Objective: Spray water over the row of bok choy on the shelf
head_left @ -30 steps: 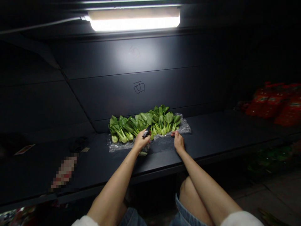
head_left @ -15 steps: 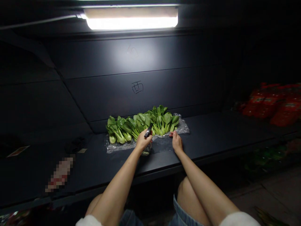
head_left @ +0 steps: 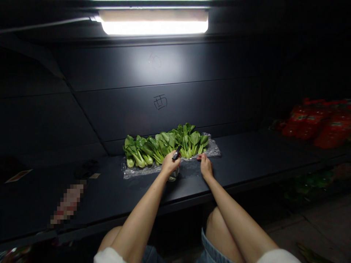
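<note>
Spray bottle [head_left: 177, 153] in left hand [head_left: 169, 163], fingers wrapping it, we're facing leafy greens [head_left: 166, 142]; our right hand [head_left: 206, 166] is curling, any pinch unclear.

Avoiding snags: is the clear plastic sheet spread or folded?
Spread, crinkled: the plastic sheet shows in front and right of the green leafy vegetables.

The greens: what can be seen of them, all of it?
The greens are leafy heads with glossy green leaves and thick, paler stalks. They lie side by side on crinkled clear plastic, leaves toward the wall, stalks toward the camera. Some leaves carry light specks, perhaps water. The left hand hides some stalks; whether it touches them cannot be told.
</note>
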`<state>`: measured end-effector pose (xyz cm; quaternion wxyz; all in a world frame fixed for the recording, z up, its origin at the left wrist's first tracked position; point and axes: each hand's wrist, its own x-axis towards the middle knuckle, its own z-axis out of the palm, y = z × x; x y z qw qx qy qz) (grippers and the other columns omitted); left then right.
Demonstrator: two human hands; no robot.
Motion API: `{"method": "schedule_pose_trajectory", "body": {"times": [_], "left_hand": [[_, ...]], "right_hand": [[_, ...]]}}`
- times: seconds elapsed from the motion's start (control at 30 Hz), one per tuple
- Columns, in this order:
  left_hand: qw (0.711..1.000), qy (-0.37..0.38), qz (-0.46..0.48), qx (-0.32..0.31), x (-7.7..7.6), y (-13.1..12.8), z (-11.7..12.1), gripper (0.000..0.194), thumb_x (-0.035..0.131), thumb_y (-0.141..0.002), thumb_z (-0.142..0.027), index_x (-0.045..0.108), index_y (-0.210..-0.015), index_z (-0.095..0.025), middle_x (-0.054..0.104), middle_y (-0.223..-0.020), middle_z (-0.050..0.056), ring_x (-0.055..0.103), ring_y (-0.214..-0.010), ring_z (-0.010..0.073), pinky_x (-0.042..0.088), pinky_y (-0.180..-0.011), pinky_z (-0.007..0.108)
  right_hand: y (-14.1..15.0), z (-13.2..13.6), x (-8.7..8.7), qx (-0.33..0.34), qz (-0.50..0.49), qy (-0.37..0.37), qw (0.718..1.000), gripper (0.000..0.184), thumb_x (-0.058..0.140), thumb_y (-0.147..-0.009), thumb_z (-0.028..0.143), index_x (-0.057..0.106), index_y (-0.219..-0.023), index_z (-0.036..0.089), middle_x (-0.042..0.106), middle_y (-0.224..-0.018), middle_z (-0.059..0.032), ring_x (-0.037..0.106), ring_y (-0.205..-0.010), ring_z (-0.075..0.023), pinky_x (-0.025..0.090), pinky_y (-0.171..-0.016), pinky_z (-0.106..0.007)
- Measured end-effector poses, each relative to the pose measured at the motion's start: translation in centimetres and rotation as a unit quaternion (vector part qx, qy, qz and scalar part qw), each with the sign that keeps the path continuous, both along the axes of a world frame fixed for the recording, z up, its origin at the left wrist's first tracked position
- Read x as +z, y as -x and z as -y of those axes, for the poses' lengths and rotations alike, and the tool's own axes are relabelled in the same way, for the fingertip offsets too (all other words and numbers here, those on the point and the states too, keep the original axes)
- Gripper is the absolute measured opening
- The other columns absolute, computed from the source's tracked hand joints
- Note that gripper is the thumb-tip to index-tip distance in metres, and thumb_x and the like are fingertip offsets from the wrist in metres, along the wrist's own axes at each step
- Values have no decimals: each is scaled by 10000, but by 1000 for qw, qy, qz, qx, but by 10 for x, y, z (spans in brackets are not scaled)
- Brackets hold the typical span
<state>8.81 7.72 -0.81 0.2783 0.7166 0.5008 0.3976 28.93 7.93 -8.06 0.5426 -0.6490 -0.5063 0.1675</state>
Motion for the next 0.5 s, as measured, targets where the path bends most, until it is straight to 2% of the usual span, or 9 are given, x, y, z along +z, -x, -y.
{"method": "schedule_pose_trajectory", "body": {"times": [0.17,0.33,0.5], "left_hand": [[1000,8,22,4,-1,-1,-2,183,548,-732,-227,616,-899,-197,637,-682,-21,656,-576,157,465,-578,235],[999,3,43,9,-3,-1,-3,202,542,-753,-243,613,-933,-186,657,-734,-14,652,-563,147,460,-563,233],[1000,-4,18,6,-2,-2,-3,199,541,-749,-221,624,-926,-189,677,-751,-2,647,-584,148,463,-580,237]], "right_hand": [[0,1,2,2,-1,5,1000,834,89,-924,660,726,-1011,129,760,-942,-185,698,-996,-282,470,-923,-357],[0,2,4,4,-1,15,1000,844,84,-930,653,729,-1018,116,761,-958,-190,696,-1005,-277,461,-934,-350],[1,4,6,4,6,28,1000,829,87,-941,632,724,-1032,109,760,-972,-184,695,-1013,-265,453,-937,-333]]}}
